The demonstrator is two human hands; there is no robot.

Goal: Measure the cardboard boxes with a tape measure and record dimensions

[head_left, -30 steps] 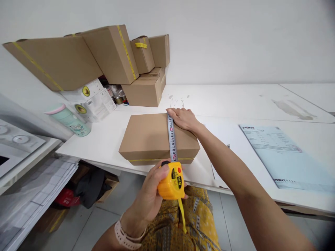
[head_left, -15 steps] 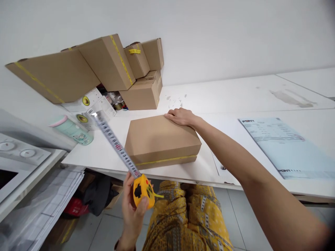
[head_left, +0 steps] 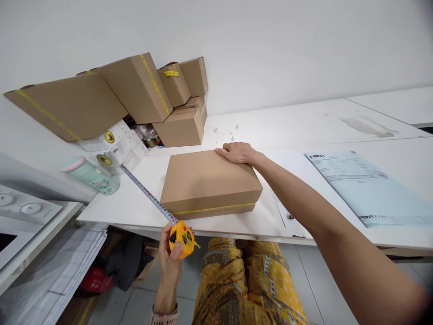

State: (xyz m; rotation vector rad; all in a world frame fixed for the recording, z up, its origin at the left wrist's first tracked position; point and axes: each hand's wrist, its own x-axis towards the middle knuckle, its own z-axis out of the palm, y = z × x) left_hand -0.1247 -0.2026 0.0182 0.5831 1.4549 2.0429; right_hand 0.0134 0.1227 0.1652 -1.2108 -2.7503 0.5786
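Observation:
My left hand (head_left: 171,257) is closed round the yellow case of a tape measure (head_left: 182,239), just off the table's front edge. Its metal blade is pulled out and slants up and left, to the left of a brown cardboard box (head_left: 209,178), and its tip lies in front of the avocado-printed cartons. A strip of yellow tape runs along the box's front side. On the far right part of the box's top rests my right hand (head_left: 237,152), fingers bent over the back edge; whether they grip it is partly hidden.
More cardboard boxes (head_left: 135,88) are stacked at the back left, above white avocado-printed cartons (head_left: 130,149). A mint-green tumbler (head_left: 96,177) leans nearby. To the right lies a pale blue folder (head_left: 368,189) on the white table (head_left: 270,124). A white appliance with knobs (head_left: 30,207) stands at the far left.
The tape measure in my left hand has turned, its blade now showing more edge-on and its tip lower. My right hand stays on the box. The camera's view has shifted slightly.

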